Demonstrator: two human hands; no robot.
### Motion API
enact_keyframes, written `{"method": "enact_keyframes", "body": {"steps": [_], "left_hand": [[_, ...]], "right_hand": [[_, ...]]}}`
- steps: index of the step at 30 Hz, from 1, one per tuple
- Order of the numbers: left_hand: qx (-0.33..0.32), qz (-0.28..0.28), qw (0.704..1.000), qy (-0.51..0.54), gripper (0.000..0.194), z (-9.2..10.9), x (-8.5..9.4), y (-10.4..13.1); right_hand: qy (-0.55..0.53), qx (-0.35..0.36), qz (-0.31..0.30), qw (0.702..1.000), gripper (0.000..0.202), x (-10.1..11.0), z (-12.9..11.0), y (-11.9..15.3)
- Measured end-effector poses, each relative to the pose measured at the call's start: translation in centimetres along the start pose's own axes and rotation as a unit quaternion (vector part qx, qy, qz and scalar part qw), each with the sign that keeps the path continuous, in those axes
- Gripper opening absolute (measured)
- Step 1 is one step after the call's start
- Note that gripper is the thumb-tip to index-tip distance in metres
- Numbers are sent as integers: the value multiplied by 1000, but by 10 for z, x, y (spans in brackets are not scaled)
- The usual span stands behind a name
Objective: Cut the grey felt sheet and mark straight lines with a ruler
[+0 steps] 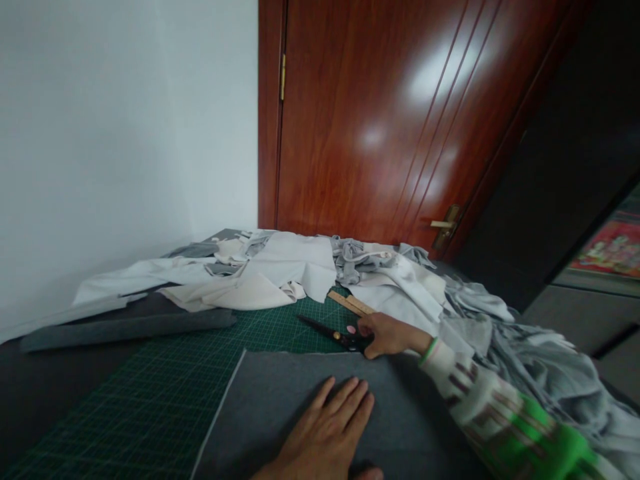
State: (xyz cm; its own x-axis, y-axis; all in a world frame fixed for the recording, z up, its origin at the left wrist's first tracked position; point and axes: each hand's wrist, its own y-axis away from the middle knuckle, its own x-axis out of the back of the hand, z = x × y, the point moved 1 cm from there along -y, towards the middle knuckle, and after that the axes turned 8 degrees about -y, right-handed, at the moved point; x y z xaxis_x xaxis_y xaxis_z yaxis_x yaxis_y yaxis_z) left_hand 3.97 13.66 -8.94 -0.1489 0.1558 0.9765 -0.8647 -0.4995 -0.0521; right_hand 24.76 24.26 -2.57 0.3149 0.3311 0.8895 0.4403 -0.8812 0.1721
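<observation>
So, writing first: we couldn't read a single word anywhere. The red printed picture (613,243) off to the right was too dim and small to make out, any marks on the wooden ruler (343,301) were too tiny, and the sleeve (510,413) had a brown and green pattern on white that was too blurry to call lettering. The green cutting mat (150,380) had its pale grid lines, and that's about it.

Now the hands. Our left hand (327,423) was laid flat, palm down, on the grey cloth (270,387), fingers together and pointing away from us, so it wasn't grasping anything. The cloth was right under it, spread over the near part of the mat.

Our right hand (393,333) was at the handles of the black scissors (339,336), thumb on the near side and fingers on the far side. We honestly can't tell if it had properly clenched them. The scissors lay just beyond the cloth's far edge, blades pointing left, with the ruler just behind them, reaching close to our fingers.

White fabric (300,257) was heaped at the back, grey scraps (550,367) were piled on the right, and a folded dark strip (130,330) lay on the left.
</observation>
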Motion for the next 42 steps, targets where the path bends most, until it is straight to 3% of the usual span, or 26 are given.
{"method": "enact_keyframes", "body": {"steps": [4, 8, 12, 18, 24, 33, 37, 42], "left_hand": [[21, -63, 998, -17, 72, 8, 16, -2], [20, -76, 997, -19, 72, 8, 17, -5], [23, -68, 997, -15, 72, 11, 21, -2], [49, -68, 996, 20, 69, 21, 40, 3], [50, -61, 997, 7, 68, 22, 41, 5], [40, 13, 999, -15, 61, 25, 45, 11], [43, 26, 999, -10, 62, 24, 40, 10], [57, -2, 998, 5, 65, 20, 27, 10]], "right_hand": [[29, 14, 60, 998, 22, 0, -11, 8], [67, 20, 121, 990, 32, 7, -4, 15], [58, -17, 173, 983, 22, 20, 27, 20], [23, -91, 204, 974, 16, 37, 85, 30], [51, -129, 184, 973, 17, 33, 102, 33], [114, -123, 168, 971, 32, 32, 92, 40], [114, -80, 180, 974, 37, 28, 60, 42], [45, 22, 116, 992, 28, 3, 16, 23]]}}
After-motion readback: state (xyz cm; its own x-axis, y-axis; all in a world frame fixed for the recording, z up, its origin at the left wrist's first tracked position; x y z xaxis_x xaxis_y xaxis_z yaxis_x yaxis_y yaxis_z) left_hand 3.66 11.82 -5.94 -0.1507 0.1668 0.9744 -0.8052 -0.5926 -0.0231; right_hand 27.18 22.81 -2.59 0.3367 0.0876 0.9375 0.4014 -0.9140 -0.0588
